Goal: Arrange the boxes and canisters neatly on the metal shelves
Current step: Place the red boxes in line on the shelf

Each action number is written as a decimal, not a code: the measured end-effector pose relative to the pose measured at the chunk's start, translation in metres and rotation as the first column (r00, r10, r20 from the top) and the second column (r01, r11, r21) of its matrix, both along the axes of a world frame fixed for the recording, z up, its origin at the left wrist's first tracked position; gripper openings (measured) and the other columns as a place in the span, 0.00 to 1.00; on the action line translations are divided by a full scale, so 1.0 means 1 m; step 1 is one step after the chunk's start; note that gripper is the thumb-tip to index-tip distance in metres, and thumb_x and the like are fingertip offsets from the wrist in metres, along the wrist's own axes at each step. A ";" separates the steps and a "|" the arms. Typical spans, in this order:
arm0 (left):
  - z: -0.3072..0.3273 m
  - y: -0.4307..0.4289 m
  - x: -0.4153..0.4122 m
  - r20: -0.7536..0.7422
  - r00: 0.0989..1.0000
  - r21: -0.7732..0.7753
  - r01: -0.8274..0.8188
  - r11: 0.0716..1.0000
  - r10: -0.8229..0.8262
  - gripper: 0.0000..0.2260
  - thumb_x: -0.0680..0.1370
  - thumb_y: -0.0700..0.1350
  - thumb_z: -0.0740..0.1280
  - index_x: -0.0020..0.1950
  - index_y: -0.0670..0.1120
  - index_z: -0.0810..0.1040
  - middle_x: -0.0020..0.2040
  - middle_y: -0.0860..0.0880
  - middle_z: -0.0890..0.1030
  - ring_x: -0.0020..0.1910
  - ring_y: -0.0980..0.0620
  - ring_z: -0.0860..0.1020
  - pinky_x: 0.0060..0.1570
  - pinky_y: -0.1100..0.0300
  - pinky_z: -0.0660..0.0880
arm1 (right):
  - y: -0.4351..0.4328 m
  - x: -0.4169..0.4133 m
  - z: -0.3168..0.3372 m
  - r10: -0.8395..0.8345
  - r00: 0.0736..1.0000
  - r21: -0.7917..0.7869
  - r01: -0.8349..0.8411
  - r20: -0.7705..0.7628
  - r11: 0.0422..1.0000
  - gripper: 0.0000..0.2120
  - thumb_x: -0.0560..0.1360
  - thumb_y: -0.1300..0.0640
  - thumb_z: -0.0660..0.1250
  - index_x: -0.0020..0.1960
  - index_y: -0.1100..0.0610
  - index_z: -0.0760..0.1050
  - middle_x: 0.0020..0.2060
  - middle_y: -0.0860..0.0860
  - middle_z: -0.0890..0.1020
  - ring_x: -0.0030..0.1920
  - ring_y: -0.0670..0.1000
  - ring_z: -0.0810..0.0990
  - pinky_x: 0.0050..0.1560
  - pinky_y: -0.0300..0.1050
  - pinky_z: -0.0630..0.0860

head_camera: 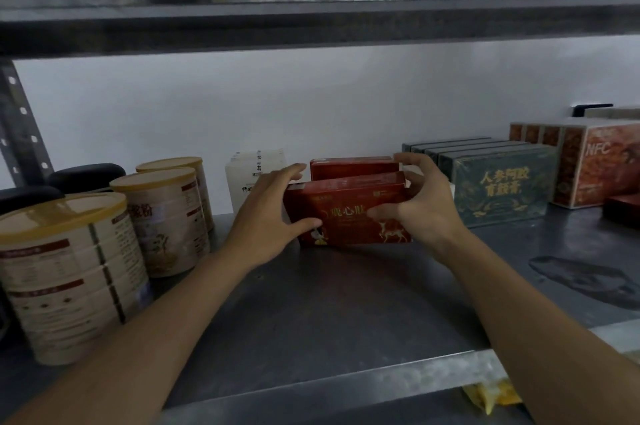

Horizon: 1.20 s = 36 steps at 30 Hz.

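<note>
A red box (349,213) with gold characters stands upright on the grey metal shelf (329,313). My left hand (266,220) holds its left end, thumb on the front face and fingers over the top. My right hand (420,203) grips its right end, thumb on the front and fingers curled over the top corner. A second red box (353,166) stands right behind it. Three beige canisters with yellow lids, the nearest one (69,272), line the left side. A white box (254,175) stands at the back wall.
Dark green boxes (502,182) stand in a row to the right, then orange-red NFC boxes (599,165). Black lids (86,175) sit behind the canisters. A dark stain (588,279) marks the shelf at right. An upper shelf (311,22) hangs overhead. The shelf's front edge (346,379) runs below.
</note>
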<state>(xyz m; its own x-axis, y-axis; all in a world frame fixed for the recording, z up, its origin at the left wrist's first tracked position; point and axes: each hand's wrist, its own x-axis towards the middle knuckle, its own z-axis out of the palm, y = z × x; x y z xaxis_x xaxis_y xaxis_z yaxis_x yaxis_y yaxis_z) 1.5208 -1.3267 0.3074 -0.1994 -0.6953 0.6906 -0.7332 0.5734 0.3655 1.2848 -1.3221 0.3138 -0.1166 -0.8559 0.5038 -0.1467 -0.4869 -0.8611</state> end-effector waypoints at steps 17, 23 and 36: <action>-0.001 -0.012 -0.005 0.293 0.952 -0.121 -0.052 0.991 0.086 0.28 0.73 0.52 0.74 0.71 0.49 0.69 0.66 0.52 0.72 0.66 0.56 0.65 0.64 0.63 0.62 | -0.005 -0.002 0.006 -0.306 0.570 -0.261 0.162 -0.762 0.952 0.34 0.67 0.50 0.78 0.69 0.55 0.71 0.64 0.53 0.75 0.64 0.54 0.73 0.65 0.47 0.71; 0.013 -0.010 -0.014 0.382 0.922 -0.073 -0.039 0.997 0.064 0.30 0.72 0.53 0.75 0.71 0.50 0.69 0.65 0.52 0.72 0.65 0.56 0.65 0.62 0.60 0.67 | -0.008 -0.011 0.031 -0.248 0.231 -0.226 0.115 -0.941 0.967 0.37 0.69 0.40 0.74 0.72 0.51 0.64 0.65 0.51 0.75 0.63 0.54 0.74 0.60 0.49 0.72; 0.029 -0.036 -0.045 0.419 0.899 0.044 -0.161 0.986 0.129 0.31 0.70 0.48 0.77 0.70 0.48 0.69 0.63 0.50 0.72 0.62 0.52 0.66 0.56 0.59 0.67 | -0.056 -0.011 0.061 -0.108 0.028 -0.108 0.011 -0.994 0.994 0.38 0.61 0.35 0.78 0.64 0.50 0.71 0.56 0.50 0.79 0.56 0.53 0.78 0.55 0.47 0.74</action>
<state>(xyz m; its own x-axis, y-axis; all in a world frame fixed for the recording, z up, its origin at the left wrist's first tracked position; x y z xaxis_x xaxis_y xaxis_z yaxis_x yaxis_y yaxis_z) 1.4759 -1.3628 0.3367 -0.3485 -0.7850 0.5121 -0.9006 0.4319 0.0493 1.2736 -1.3785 0.3744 0.4911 -0.8421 0.2230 -0.8701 -0.4615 0.1733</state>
